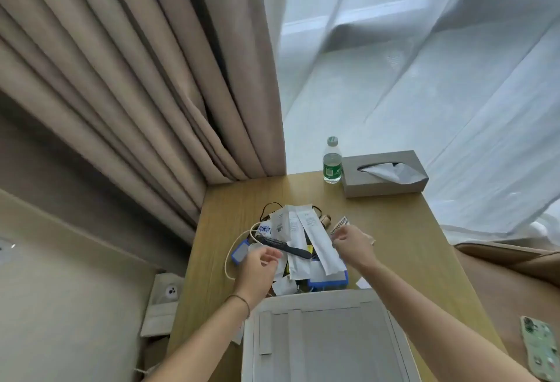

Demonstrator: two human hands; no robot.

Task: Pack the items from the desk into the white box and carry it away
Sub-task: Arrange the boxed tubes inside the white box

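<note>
Both forearms reach forward over the white box [330, 339], which sits open on the wooden desk [403, 230] just below the wrists. The left hand [257, 269], a thin band at its wrist, hovers with fingers loosely curled and holding nothing, just under the black comb [286, 246]. The right hand [353, 246] is raised, thumb and fingers pinching the edge of a spiral notebook [341, 224]. Between the two hands lies the pile of items: long white paper sachets [318, 240], cables, a blue-edged case [328, 281]. Well beyond the right hand stand a water bottle [332, 161] and a grey tissue box [385, 174], just beside each other.
</note>
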